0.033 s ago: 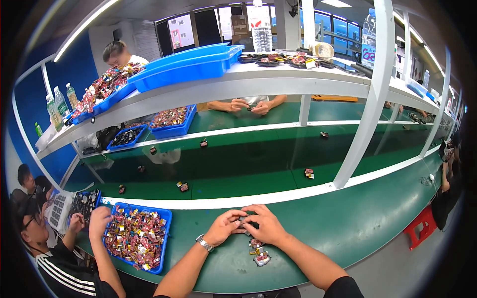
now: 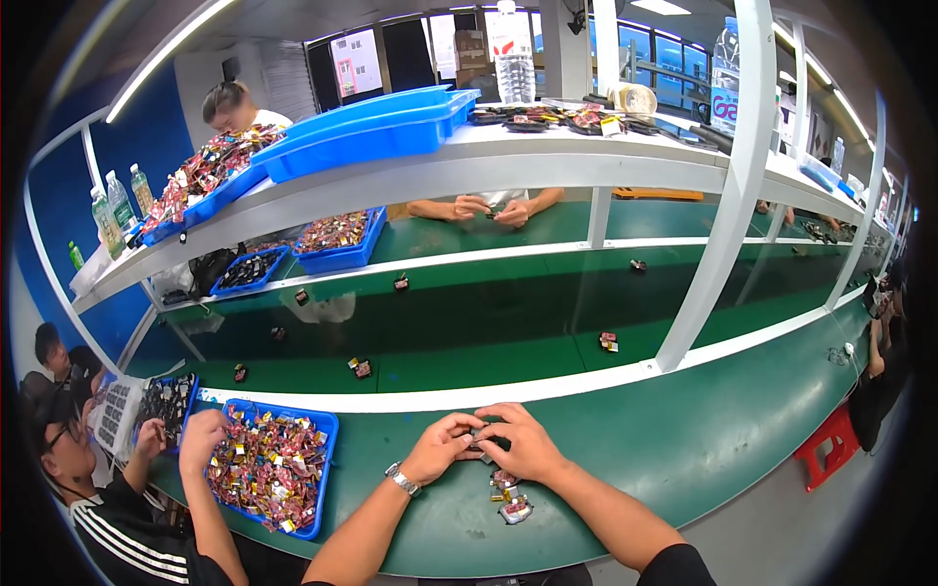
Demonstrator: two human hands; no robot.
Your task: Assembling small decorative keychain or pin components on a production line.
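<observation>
1. A small dark part (image 2: 478, 439) sits between the person's fingertips, just above the green surface (image 2: 625, 459), in front of the white rail.
2. The left hand (image 2: 442, 451), with a metal-banded watch (image 2: 400, 478) at its wrist, pinches the part from the left with thumb and curled fingers. The right hand (image 2: 522, 444) pinches it from the right, its fingertips meeting the other hand's.
3. For this close fingertip handling, one hand would best steady the part while the other works it with light, even pressure; a hard squeeze could bend something so small. Holding it low over the surface would make a slip harmless.
4. Fingers cover most of the part, so which way it points, and its long axis, cannot be told.
5. Small circuit modules (image 2: 514, 510), red, yellow and silvery, lie in a short line running from just below the hands toward the person. The nearest one looks longer from side to side, slightly tilted.
</observation>
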